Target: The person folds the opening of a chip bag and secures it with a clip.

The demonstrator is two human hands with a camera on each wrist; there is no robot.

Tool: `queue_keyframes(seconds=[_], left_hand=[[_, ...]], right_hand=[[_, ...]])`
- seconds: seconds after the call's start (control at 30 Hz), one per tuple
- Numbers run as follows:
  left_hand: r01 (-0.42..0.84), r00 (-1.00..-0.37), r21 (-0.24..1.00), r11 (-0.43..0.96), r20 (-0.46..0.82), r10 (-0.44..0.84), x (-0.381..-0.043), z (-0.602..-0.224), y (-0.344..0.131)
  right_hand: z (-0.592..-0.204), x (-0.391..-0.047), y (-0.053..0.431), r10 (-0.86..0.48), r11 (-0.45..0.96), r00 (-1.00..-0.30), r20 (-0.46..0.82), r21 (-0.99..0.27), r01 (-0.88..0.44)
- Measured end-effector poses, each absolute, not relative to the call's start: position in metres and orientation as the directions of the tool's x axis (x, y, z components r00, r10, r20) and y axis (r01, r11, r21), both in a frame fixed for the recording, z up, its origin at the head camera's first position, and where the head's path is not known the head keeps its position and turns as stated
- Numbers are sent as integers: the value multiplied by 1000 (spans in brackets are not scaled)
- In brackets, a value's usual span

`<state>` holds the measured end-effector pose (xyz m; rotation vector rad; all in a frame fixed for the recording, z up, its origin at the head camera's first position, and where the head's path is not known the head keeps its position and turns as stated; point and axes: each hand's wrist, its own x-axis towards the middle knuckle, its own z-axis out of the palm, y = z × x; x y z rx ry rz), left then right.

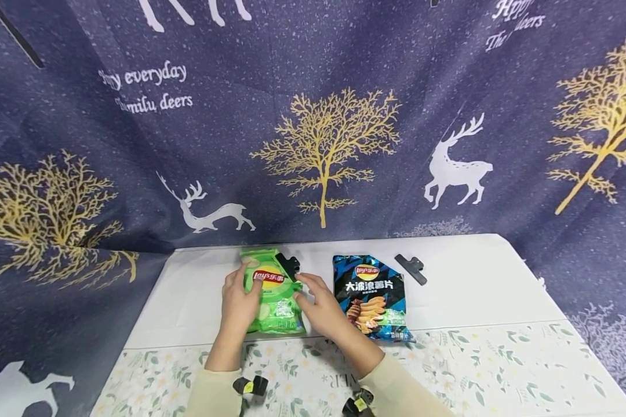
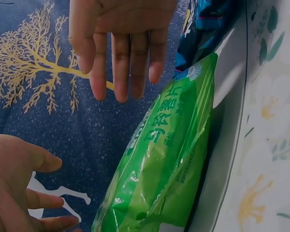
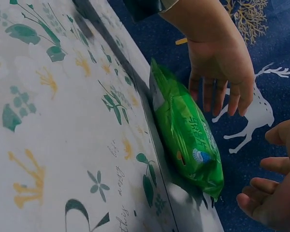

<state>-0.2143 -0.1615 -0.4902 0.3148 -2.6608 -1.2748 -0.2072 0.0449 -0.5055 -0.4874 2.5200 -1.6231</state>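
A green chip bag lies front side up on the desk, between the two hands, its red-and-yellow Lay's logo toward the far end. The left hand is over its left side with fingers extended and a little apart, thumb reaching over the front beneath the logo; the right hand is at its right edge, fingers loosely straight and pointing at the upper right corner. Neither hand has hold of anything; whether a fingertip grazes the bag I cannot tell. The bag looks plump in the wrist views, and its contents are hidden by the opaque wrapper. Just beyond the right fingertips a black clip sits along the slanted upper right corner of the green bag; whether it bites the bag or only lies against it is unclear. To the right of the right hand lies a blue and black chip bag, also face up, with ridged chips pictured on its front and its upper right corner slanting; what is inside is likewise hidden. Beyond that corner, farther right of the right hand, a second black clip lies on the desk, apart from the blue bag.
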Motion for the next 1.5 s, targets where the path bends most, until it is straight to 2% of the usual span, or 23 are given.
queue_keyframes(seconds=[0.7, 1.5], left_hand=[[-60, -968, 790, 610, 103, -229, -214, -487, -140], [2, -982, 785, 620, 120, -148, -209, -489, -110]], right_hand=[[-498, -211, 55, -288, 362, -949, 132, -902, -235], [-498, -213, 71, -219, 423, -962, 166, -872, -247]])
